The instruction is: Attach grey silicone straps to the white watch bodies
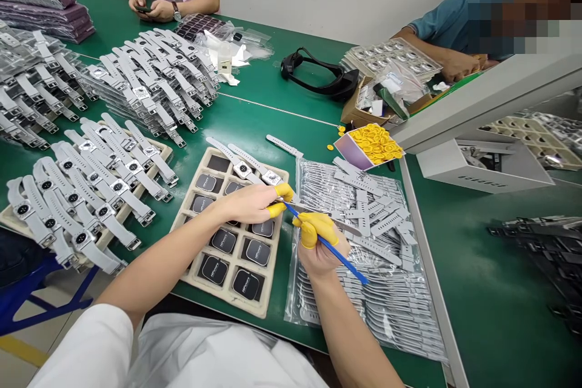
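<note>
Yellow finger cots cover fingertips on both hands. My left hand (254, 201) is closed in a pinch above the beige tray, at one end of a grey watch strap (348, 226); a small silvery part shows at its fingertips. My right hand (321, 242) is closed around a thin blue stick-like tool (343, 259), whose tip meets the left fingertips. The strap extends behind the right fingers. Below the hands, the beige compartment tray (269, 279) holds square black watch heads (247, 284). Two watches with grey straps (243, 168) lie across its far end.
Many loose straps (386, 297) lie on plastic bags at right, beside a box of yellow finger cots (375, 142). Trays of strapped watches (82, 194) stand at left. A black head-worn visor (318, 76) lies farther back. Two other people sit across the green table (254, 112).
</note>
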The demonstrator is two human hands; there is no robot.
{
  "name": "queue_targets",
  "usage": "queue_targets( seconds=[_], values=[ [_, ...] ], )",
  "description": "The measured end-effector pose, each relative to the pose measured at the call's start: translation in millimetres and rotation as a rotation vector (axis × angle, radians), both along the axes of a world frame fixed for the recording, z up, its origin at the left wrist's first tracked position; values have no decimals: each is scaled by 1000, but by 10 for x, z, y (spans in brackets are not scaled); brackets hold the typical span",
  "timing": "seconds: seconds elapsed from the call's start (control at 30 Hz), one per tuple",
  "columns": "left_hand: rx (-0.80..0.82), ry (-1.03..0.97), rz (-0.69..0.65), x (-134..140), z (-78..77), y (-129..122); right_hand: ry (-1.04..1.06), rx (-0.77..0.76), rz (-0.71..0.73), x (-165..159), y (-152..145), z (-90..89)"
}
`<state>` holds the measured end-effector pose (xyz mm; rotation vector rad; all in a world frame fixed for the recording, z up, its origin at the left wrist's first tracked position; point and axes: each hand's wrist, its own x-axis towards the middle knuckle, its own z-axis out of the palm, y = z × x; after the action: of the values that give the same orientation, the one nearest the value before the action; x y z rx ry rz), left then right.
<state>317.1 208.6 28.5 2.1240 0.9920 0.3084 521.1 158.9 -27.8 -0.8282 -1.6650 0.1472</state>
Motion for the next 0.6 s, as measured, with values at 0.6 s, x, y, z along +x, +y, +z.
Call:
queue_targets(
  seconds=[0.6],
  values=[
    [-50,8,26,12,50,-10,77,-81,52,5,7,-46]
  ],
)
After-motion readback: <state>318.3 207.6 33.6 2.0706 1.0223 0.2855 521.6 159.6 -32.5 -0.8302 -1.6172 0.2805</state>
